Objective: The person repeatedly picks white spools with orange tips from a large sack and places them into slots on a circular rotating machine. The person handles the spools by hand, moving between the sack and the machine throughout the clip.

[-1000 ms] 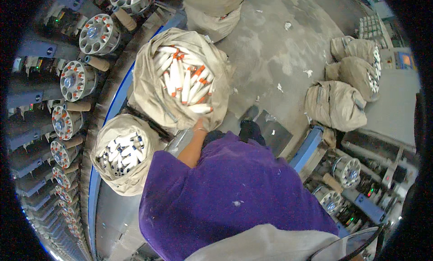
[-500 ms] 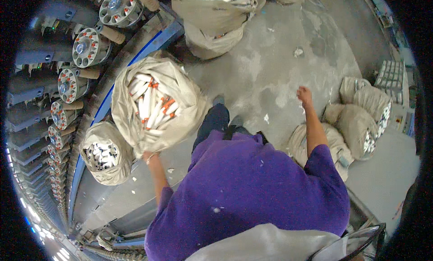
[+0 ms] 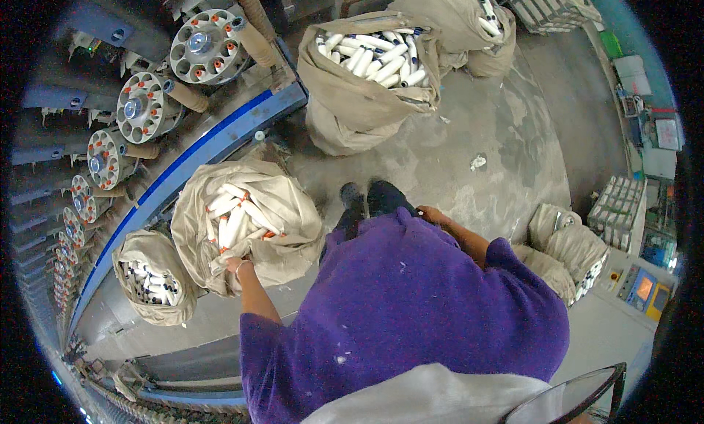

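A beige canvas sack (image 3: 293,237) stands to my left, its mouth spread wide around white yarn bobbins with orange ends (image 3: 233,222). My left hand (image 3: 236,266) is closed on the near rim of this sack. Beside my right hip hangs my right hand (image 3: 434,215), its fingers curled in with nothing seen in them. Just left of the big sack is a smaller canvas sack (image 3: 176,307) holding white bobbins with dark ends (image 3: 150,283).
Along the left runs a spinning machine with round bobbin magazines (image 3: 199,44) and a blue rail (image 3: 220,145). Ahead stands a full bobbin sack (image 3: 352,127), with more sacks (image 3: 495,57) behind. Other sacks (image 3: 576,248) and a control panel (image 3: 642,288) are at right.
My view has shifted forward, bringing the sacks ahead closer. The right hand has dropped from out at the side to my hip. My left hand stays at the sack's rim.
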